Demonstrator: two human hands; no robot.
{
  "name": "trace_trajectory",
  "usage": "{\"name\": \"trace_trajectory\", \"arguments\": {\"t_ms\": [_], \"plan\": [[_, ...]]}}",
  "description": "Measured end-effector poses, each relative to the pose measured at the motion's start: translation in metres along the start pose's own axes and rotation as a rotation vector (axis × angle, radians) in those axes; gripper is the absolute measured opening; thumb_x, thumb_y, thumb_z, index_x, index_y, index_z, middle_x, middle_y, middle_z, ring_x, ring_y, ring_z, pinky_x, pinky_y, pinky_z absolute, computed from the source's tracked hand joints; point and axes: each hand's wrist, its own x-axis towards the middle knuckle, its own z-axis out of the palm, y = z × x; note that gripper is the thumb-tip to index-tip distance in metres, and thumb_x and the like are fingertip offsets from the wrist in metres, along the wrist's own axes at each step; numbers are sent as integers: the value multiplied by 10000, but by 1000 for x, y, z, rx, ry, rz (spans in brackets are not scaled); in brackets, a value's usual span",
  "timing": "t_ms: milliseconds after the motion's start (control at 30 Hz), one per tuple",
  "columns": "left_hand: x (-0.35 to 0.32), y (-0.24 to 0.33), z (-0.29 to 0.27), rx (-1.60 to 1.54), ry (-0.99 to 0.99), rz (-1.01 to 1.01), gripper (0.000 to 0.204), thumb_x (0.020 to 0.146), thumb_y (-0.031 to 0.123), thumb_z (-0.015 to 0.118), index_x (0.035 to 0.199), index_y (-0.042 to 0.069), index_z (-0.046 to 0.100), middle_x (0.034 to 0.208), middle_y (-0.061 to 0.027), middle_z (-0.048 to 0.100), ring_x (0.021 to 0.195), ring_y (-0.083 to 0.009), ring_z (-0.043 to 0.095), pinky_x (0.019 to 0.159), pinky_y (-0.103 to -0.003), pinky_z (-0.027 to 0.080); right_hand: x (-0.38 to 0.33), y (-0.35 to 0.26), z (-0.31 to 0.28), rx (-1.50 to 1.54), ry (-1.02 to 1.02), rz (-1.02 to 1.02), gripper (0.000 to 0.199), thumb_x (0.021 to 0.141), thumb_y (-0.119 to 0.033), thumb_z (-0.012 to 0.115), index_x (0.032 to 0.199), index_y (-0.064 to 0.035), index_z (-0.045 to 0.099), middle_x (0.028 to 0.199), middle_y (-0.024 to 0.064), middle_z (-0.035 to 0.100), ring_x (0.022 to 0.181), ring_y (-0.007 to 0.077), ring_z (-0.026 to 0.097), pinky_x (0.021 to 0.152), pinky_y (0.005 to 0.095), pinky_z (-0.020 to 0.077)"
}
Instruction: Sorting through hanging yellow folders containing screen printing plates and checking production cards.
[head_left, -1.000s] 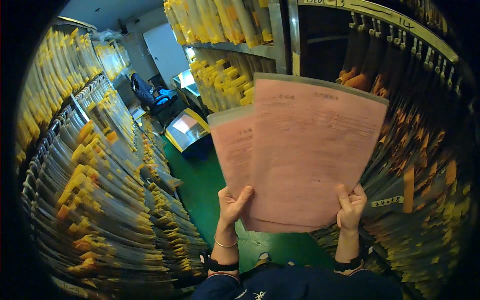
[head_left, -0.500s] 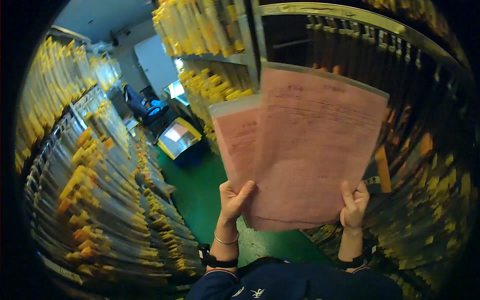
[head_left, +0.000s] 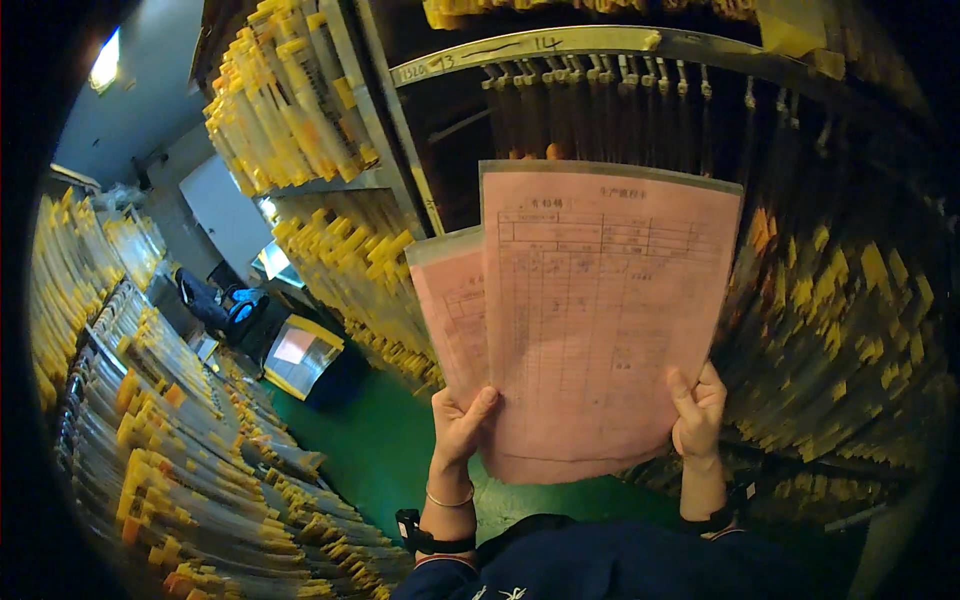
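left hand (head_left: pixel 457 425), right hand (head_left: pixel 697 412): gripping pink forms (head_left: pixel 600 310) | racks (head_left: pixel 330 90): yellow-tagged bundles

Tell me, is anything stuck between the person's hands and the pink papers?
Nothing visible. The left hand grips the lower left edge of the pink printed paper sheets directly, and the right hand grips their lower right edge. Both touch the paper.

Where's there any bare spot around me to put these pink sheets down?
Only the green floor of the aisle shows bare, between the left racks and the right racks, up to the yellow-rimmed cart. Both racks are packed with yellow-tagged hanging items. Left hand and right hand hold the pink sheets.
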Motion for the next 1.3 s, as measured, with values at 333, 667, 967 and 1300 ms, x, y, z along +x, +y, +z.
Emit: {"name": "trace_trajectory", "arguments": {"t_ms": [333,667,967,1300], "plan": [[7,-7,4,-50,-136,-71,223,846,162,678,897,-52,645,808,-23,634,707,-96,559,644,-246,460,-16,-13,0,-26,141,-59,130,881,-86,622,981,-3,609,947,16,634,828,67,533,750,236,434],[38,-26,22,228,-415,-222,131,811,71,703,790,-46,648,734,-67,654,640,-136,599,595,-258,471,-38,14,-42,-705,-67,31,381,809,-155,731,1095,-28,514,850,-9,538,742,63,452,579,260,412],[-8,-91,125,73,-833,-182,86,799,45,700,817,-38,688,759,-51,684,688,-114,615,652,-254,488,-52,-58,-82,-634,849,-407,263,946,-201,520,1175,-72,518,841,-43,462,743,44,412,675,182,332],[-58,-109,230,97,-1209,308,300,774,-31,603,1071,-6,637,1045,-132,674,910,-214,671,780,-268,510,-50,-125,-181,-733,884,-646,187,911,-143,565,752,-68,501,663,-90,374,605,8,308,517,198,233]]}}
